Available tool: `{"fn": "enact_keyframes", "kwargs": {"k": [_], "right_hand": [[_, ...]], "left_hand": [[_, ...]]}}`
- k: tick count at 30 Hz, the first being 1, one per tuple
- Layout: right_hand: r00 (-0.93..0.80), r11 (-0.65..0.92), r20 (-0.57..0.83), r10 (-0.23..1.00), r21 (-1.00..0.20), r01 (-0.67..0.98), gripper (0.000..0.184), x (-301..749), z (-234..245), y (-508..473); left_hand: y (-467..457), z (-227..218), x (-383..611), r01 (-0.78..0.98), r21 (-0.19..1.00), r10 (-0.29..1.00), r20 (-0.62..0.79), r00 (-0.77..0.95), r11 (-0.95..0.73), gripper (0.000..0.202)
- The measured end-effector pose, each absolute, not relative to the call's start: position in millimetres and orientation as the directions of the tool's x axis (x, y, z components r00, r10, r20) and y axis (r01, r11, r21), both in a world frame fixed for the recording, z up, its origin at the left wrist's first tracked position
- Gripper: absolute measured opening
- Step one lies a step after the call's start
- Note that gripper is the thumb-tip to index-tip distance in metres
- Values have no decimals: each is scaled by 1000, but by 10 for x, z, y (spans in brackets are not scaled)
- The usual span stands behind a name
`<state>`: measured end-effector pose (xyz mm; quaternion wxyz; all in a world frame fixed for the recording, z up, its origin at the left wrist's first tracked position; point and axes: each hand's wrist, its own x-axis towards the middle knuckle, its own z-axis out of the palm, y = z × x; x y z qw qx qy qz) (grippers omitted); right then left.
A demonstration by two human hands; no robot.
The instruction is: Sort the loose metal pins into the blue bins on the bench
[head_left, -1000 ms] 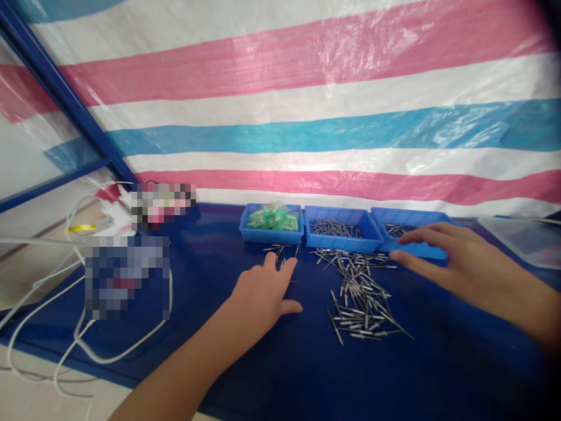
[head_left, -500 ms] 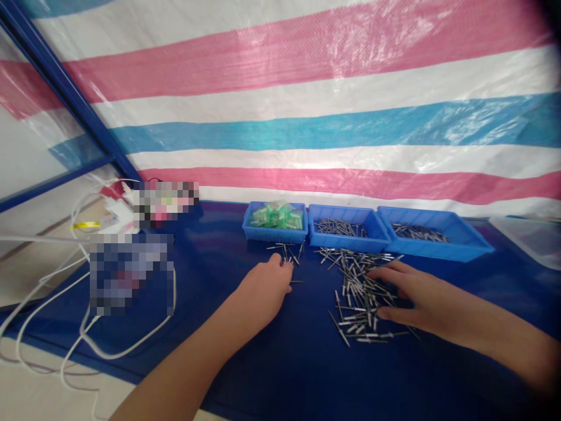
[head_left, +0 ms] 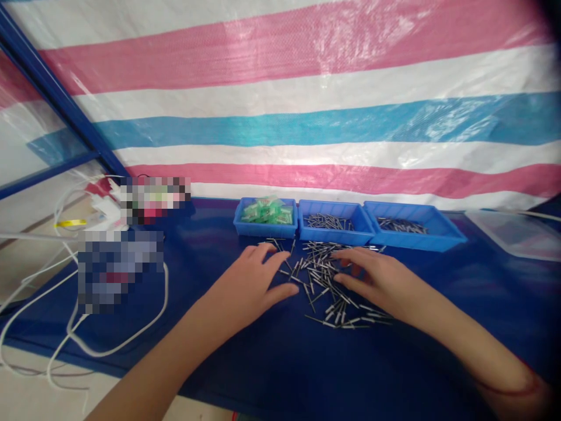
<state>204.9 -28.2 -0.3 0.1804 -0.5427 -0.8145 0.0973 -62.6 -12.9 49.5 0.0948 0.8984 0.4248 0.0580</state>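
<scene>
A loose pile of silver pop rivets [head_left: 326,275] lies on the dark blue table in front of the bins. At the pile's left edge is my left hand [head_left: 256,278], its fingers and thumb spread and nothing seen between them. My right hand [head_left: 372,278] rests over the pile's right side, thumb and fingers apart, fingertips among the rivets. Behind the pile stand the middle blue bin [head_left: 335,237] and the right blue bin [head_left: 416,241], both holding rivets. The left blue bin [head_left: 265,230] has small green-and-clear packets [head_left: 267,211] in it.
A clear plastic tray or lid [head_left: 512,234] lies at the far right of the table [head_left: 272,368]. White cables [head_left: 118,352] loop across the left end, near blurred-out items. A striped plastic sheet [head_left: 280,128] hangs behind, with a blue metal post [head_left: 65,93] at left.
My left hand has opened from closed fingers to a spread hand. My right hand has shifted left, and the pile is drawn closer together. The view has turned slightly right.
</scene>
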Motion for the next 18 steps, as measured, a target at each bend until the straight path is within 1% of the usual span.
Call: {"fn": "enact_keyframes", "kwargs": {"k": [1, 2, 4, 5, 7, 10, 13, 16, 18], "right_hand": [[-344, 395, 199, 917, -349, 850, 44, 2081, 15, -336], [-345, 399, 212, 914, -336, 853, 55, 2113, 13, -404], [-347, 404, 229, 910, -292, 867, 81, 2163, -55, -574], [-343, 399, 233, 910, -266, 878, 92, 2175, -117, -661], [-344, 387, 215, 914, -212, 897, 102, 2167, -266, -802], [-325, 361, 209, 922, -167, 918, 100, 2090, -430, -866], [-320, 356, 212, 923, -159, 921, 95, 1983, -454, -770], [-369, 411, 237, 899, -163, 897, 87, 1879, -416, -623], [-389, 446, 281, 878, -178, 877, 78, 1817, -398, -529]], "left_hand": [[-184, 492, -717, 780, 208, 800, 23, 600, -590, 65], [-236, 462, -805, 812, 192, 827, -9, 563, -551, 74], [-318, 328, -946, 862, 160, 867, -59, 495, -481, 89], [-341, 238, -989, 878, 148, 881, -70, 469, -455, 94], [-342, 55, -1008, 902, 129, 903, -75, 424, -413, 94], [-258, -123, -895, 907, 103, 911, -10, 412, -409, 91], [-152, -161, -706, 871, 118, 879, 38, 476, -477, 86], [-91, -156, -532, 826, 156, 840, 80, 536, -542, 79], [-79, -165, -438, 792, 177, 811, 106, 575, -584, 74]]}}
